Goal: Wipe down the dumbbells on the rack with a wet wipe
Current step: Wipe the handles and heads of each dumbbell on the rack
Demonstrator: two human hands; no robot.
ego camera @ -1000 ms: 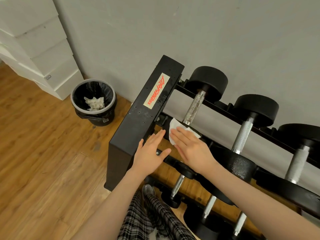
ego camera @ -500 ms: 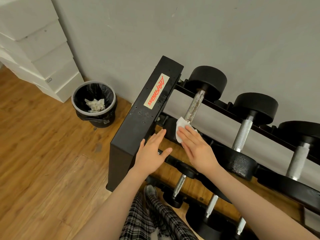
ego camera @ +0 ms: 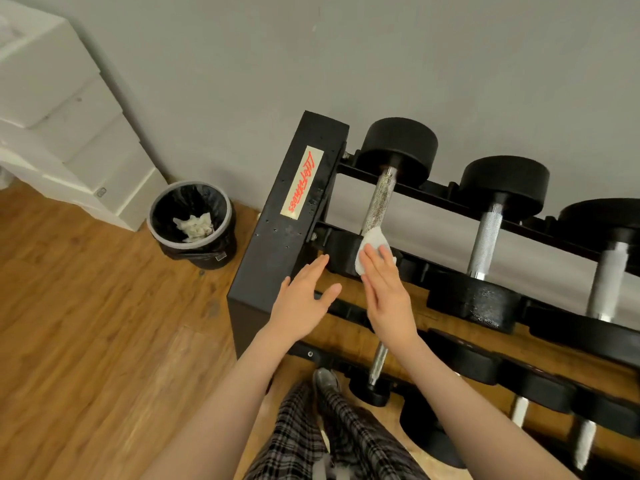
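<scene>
Both hands are seen in front of a black dumbbell rack [ego camera: 291, 216]. A white wet wipe [ego camera: 372, 245] is pressed by the straight fingers of the right hand [ego camera: 388, 292] against the near head of the leftmost dumbbell [ego camera: 381, 199] on the top tier, just where the knurled metal handle meets that head. Part of the wipe is covered by the fingers, and its upper edge is left showing beside the handle. The left hand [ego camera: 301, 299] is held flat and spread, with the fingers extended, at the near edge of the rack's side panel; whether the panel is actually touched cannot be told.

Two more dumbbells are laid to the right on the same tier, a second dumbbell [ego camera: 491, 230] and a third [ego camera: 609, 271], each with its far head toward the grey wall. Further dumbbells are stored on the lower tiers. A pale label with red lettering [ego camera: 303, 183] is fixed on the side panel. A round bin [ego camera: 192, 223] lined with a black bag is set on the wooden floor left of the rack, and crumpled white tissue [ego camera: 195, 227] is seen inside it. White stacked boxes [ego camera: 65, 116] are placed against the wall farther left.
</scene>
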